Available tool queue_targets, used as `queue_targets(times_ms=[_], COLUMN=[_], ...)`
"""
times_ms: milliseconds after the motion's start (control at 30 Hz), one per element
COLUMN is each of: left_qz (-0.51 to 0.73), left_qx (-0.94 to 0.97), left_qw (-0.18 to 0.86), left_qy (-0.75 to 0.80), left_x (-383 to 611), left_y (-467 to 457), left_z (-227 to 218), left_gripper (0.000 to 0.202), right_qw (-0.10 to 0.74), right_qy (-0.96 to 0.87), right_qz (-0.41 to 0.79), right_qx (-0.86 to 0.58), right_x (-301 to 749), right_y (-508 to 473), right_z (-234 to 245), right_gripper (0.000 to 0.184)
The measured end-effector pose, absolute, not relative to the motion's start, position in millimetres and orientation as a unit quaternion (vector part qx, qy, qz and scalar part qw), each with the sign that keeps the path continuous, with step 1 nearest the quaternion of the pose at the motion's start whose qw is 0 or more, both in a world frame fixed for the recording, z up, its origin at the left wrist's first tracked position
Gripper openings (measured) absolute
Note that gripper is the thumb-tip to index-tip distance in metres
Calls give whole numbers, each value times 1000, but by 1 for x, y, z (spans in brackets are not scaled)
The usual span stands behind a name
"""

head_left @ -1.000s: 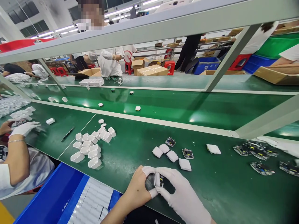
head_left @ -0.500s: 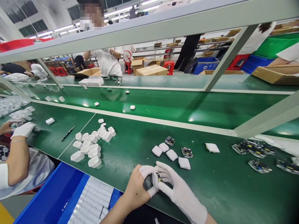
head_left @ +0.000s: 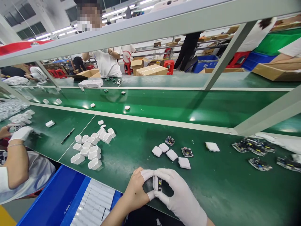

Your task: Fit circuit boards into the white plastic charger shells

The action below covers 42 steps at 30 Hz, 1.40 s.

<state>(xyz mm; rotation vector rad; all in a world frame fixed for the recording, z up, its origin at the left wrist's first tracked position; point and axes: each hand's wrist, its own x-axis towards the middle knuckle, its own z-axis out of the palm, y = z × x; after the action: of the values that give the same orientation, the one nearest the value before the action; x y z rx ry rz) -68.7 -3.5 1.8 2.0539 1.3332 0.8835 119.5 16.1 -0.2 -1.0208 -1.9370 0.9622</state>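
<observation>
Open white housings (head_left: 87,145) sit on the surface (head_left: 134,144), left of the white-cased circuit board (head_left: 157,183). Left hand (head_left: 138,190) pinches its ends; right hand (head_left: 182,194) mirrors that grip. I'd keep it square, load both ends evenly. Bare circuit boards (head_left: 252,146) lie right of it.

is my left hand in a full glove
No, the left hand has a bare back and wrist, with some white-covered fingers.

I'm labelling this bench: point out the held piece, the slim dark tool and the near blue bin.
Held piece (head_left: 156,183): head view, on its white part.
Slim dark tool (head_left: 68,136): head view, middle of its length.
Near blue bin (head_left: 53,193): head view, bare blue surface.
</observation>
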Motion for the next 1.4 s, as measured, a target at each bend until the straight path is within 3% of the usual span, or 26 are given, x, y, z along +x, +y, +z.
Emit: queue_targets(times_ms=[300,667,867,1033,1233,1400], left_qz=[271,268,264,264,315,338], left_qx=[752,757,753,758,801,818], left_qw=[300,294,295,287,182,86], left_qy=[521,519,525,523,476,457], left_x=[-69,-68,-69,-69,-67,-62], left_y=[-3,-4,-4,-4,-8,-14], left_z=[6,8,7,6,6,13], left_gripper=[50,50,50,48,44,54], right_qw=[414,374,381,371,343,371], right_qy=[-753,-785,-765,-732,-596,-529], right_qz=[347,322,328,389,608,660], right_qx=[-376,-375,-402,-418,-396,-383], right_x=[130,121,119,119,117,109], right_y=[16,17,15,12,9,7], right_z=[9,5,-6,-8,3,8], right_gripper=[44,61,53,41,69,48])
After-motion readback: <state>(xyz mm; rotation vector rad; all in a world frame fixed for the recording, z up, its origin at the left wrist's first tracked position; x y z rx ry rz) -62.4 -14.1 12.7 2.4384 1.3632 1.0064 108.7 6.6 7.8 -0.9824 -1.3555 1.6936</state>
